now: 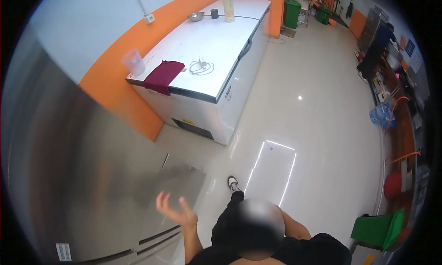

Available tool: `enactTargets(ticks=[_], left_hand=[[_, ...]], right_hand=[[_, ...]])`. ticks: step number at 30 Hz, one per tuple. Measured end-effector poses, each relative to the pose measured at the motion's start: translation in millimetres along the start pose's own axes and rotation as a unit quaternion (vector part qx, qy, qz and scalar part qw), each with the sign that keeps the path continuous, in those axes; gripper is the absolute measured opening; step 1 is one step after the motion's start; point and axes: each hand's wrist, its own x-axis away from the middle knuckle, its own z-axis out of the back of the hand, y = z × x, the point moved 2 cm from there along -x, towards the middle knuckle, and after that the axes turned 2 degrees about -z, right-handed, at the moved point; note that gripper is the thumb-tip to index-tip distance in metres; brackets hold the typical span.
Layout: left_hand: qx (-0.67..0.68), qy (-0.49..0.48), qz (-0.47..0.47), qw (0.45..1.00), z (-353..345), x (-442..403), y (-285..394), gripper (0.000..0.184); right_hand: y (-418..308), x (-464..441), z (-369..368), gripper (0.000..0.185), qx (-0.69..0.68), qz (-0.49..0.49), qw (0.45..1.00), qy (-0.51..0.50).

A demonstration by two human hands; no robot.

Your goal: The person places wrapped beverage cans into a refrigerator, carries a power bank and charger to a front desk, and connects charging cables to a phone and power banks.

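Observation:
My left hand is raised at the lower middle, its fingers apart and curved, with nothing in it. It is nearest to the large brushed-metal cabinet that fills the left side; I cannot tell whether it touches the metal. My right forearm bends in toward my body. A blurred, round, dark and pale shape lies in front of my chest and hides my right hand. What this shape is, and whether my right hand holds it, I cannot make out.
Ahead stands a white chest freezer bearing a dark red cloth, a clear plastic jug, a coiled cable and a metal bowl. A green bin stands at right. Another person bends over the far right counter.

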Motion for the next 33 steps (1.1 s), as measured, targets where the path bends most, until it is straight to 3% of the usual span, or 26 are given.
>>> enactTargets(ticks=[5, 8, 9, 13, 15, 18, 20, 21, 23, 24, 25, 27, 30, 33], left_hand=[[0.16, -0.145, 0.079, 0.973, -195, -122, -6, 0.043], [0.153, -0.169, 0.062, 0.972, -314, -182, -19, 0.053], [0.117, -0.17, 0.035, 0.978, -351, -203, -25, 0.058], [0.014, -0.189, 0.164, 0.968, -488, -291, -57, 0.077], [-0.033, -0.216, 0.229, 0.948, -539, -324, -81, 0.094], [-0.112, -0.279, 0.311, 0.902, -586, -349, -104, 0.105], [-0.192, -0.309, 0.306, 0.88, -598, -348, -108, 0.101], [-0.205, -0.319, 0.301, 0.875, -602, -350, -110, 0.095], [-0.211, -0.311, 0.287, 0.881, -607, -339, -125, 0.08], [-0.205, -0.293, 0.277, 0.892, -611, -333, -135, 0.07], [-0.212, -0.258, 0.277, 0.901, -612, -330, -127, 0.063], [-0.222, -0.205, 0.272, 0.914, -612, -325, -114, 0.057], [-0.218, -0.142, 0.273, 0.926, -622, -320, -118, 0.056], [-0.074, -0.019, 0.389, 0.918, -642, -323, -130, 0.054]], right_hand=[[-198, 60, 60, 0.041, -0.141, 0.203, 0.969, 0.013], [-234, 64, 100, 0.04, -0.263, 0.242, 0.933, 0.049], [-241, 66, 111, 0.038, -0.298, 0.207, 0.928, 0.086], [-223, 28, 156, 0.033, -0.329, 0.087, 0.914, 0.223], [-227, 9, 193, 0.031, -0.337, 0.044, 0.91, 0.235], [-262, -46, 282, 0.028, -0.293, 0.019, 0.92, 0.259], [-313, -78, 351, 0.026, -0.261, 0.061, 0.92, 0.287], [-357, -104, 386, 0.024, -0.25, 0.09, 0.917, 0.299], [-451, -160, 452, 0.02, -0.13, 0.242, 0.895, 0.352], [-506, -190, 483, 0.019, 0.001, 0.356, 0.843, 0.403], [-602, -155, 489, 0.022, -0.003, 0.426, 0.806, 0.41], [-743, -164, 507, 0.021, -0.021, 0.461, 0.83, 0.314], [-925, -178, 493, 0.02, -0.049, 0.591, 0.772, 0.227], [-1065, -174, 459, 0.024, -0.005, 0.647, 0.748, 0.145]])
